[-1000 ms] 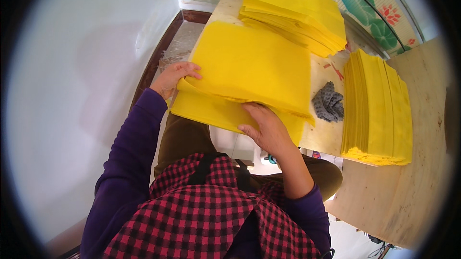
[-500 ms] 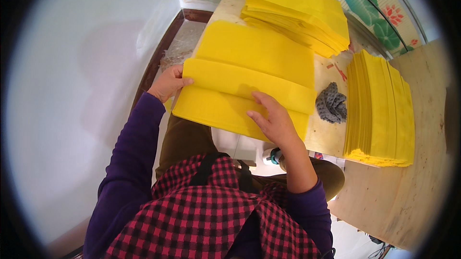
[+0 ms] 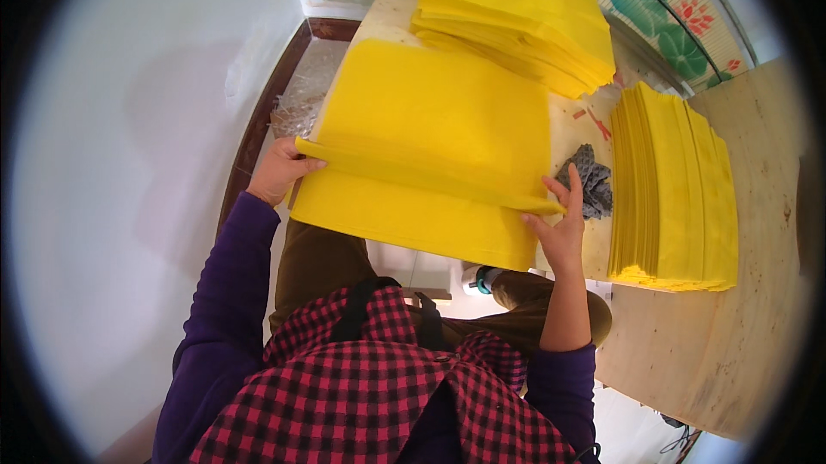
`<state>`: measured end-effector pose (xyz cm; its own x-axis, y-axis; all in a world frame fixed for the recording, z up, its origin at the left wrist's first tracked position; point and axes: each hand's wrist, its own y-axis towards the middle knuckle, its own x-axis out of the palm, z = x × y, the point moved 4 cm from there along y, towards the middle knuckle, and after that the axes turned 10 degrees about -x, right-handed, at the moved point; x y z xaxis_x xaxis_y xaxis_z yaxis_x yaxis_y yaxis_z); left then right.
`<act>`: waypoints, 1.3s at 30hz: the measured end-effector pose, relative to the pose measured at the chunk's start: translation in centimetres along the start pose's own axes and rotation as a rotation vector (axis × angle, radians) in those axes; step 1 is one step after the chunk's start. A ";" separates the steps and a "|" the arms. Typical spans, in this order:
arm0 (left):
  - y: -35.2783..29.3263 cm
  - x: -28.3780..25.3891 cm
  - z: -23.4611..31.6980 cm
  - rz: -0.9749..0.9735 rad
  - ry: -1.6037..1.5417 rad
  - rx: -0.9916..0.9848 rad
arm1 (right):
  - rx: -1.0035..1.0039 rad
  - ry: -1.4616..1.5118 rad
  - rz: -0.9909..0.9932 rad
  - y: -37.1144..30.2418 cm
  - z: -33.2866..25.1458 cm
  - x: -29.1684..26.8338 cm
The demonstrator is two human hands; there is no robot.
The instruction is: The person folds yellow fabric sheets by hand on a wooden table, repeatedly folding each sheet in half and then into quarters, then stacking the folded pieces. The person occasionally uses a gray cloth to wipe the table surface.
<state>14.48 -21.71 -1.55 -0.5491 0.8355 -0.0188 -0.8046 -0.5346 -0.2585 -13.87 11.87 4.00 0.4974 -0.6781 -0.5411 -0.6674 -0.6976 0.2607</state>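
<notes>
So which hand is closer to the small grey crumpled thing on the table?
Right. The right hand pinches the yellow sheet right beside the grey crumpled thing; the left hand grips the sheet's far left end.

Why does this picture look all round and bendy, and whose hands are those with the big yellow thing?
The picture comes from a small camera worn on a person's head, looking down. Its wide lens bends straight edges, so everything looks round. There is no machine here, only two bare hands. The left hand grips one end of a fold in a big yellow sheet, and the right hand pinches the other end. The sheet lies on a wooden table. Further back sits a stack of yellow sheets, and to the right stands another yellow pile. A small grey crumpled thing lies between them. The checked red and black cloth below is the person's own clothing.
</notes>
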 end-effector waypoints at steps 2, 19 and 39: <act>0.0 0.0 0.1 -0.036 0.033 0.026 | 0.001 0.075 -0.027 -0.4 1.0 0.2; -1.2 0.8 1.0 -0.072 0.141 -0.025 | -0.329 -0.020 -0.172 -0.6 1.5 0.6; -1.4 1.3 1.0 0.009 0.446 0.246 | -0.066 0.180 -0.096 -1.9 2.3 1.4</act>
<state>14.66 -20.00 -0.27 -0.4498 0.7745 -0.4448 -0.8590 -0.5115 -0.0220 -13.16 12.79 0.95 0.6522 -0.6338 -0.4159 -0.5773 -0.7708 0.2694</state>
